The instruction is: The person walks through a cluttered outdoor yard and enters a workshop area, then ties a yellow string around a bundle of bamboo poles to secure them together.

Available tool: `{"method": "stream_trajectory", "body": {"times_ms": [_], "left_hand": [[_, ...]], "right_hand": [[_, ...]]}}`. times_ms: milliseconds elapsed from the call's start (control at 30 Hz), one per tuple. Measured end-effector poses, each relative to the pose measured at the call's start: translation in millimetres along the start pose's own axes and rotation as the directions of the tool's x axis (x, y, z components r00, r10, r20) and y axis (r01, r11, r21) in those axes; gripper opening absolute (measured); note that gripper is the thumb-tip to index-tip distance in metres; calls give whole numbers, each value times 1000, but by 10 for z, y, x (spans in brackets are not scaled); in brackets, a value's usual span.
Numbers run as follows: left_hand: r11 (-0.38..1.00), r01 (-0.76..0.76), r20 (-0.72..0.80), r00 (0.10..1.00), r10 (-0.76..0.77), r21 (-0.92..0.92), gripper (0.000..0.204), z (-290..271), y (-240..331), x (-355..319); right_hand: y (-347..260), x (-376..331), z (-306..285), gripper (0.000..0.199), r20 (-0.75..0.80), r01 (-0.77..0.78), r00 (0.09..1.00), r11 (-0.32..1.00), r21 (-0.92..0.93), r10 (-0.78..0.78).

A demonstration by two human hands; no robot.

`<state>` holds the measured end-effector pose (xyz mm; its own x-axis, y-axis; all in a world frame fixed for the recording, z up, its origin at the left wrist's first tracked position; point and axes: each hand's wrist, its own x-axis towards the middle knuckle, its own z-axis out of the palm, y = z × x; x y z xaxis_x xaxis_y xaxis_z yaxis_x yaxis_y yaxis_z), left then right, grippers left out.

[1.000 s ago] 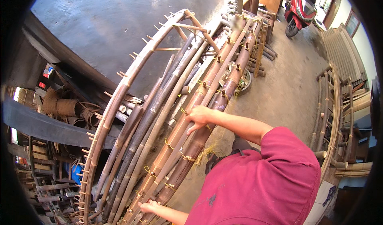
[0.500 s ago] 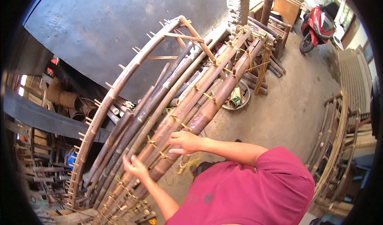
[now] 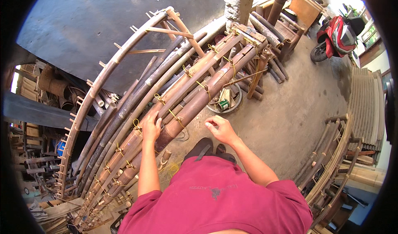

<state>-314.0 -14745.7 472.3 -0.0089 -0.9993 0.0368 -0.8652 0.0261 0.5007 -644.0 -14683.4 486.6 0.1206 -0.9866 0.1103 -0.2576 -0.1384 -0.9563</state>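
Observation:
A long row of brown bamboo poles and flat slats (image 3: 195, 78), lashed together with yellow ties, slants across in front of me. My left hand (image 3: 151, 128) rests on a slat near its middle, fingers laid along the surface and the thumb apart. Next to that hand is a yellow tie (image 3: 136, 124) with a loose loop. Off the frame's near side, my right hand (image 3: 222, 128) hangs in the air with its fingers curled inward. Whether something small is in them is hidden.
Left of the frame stands a curved bamboo pole (image 3: 93, 93) with short pegs. Loose poles (image 3: 124, 111) lie behind. A round basin (image 3: 236, 101) holding a green can sits beyond my right hand. A red scooter (image 3: 338, 37) is parked far right; bamboo racks (image 3: 327, 159) stand at right.
My right hand has come off the bamboo and moved right, over the floor. My left hand has shifted up along the frame onto a slat. The view has turned slightly.

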Motion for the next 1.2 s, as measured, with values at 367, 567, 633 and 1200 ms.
{"method": "stream_trajectory", "body": {"times_ms": [367,567,633,1200], "left_hand": [[951,244,105,958,-267,190,46,-406,1141,924],[895,393,-41,918,-393,211,49,-295,1389,1543],[949,293,-44,956,-289,115,49,-67,1331,1761],[990,-14,-206,979,-15,-139,24,440,1783,1808]], "right_hand": [[407,1144,-411,46,9,17,1000,919,-393,-15],[657,1418,-486,24,97,149,988,856,-494,-116],[675,1413,-524,16,120,193,980,890,-414,-157],[407,1882,-864,18,397,-143,914,983,118,85]]}}
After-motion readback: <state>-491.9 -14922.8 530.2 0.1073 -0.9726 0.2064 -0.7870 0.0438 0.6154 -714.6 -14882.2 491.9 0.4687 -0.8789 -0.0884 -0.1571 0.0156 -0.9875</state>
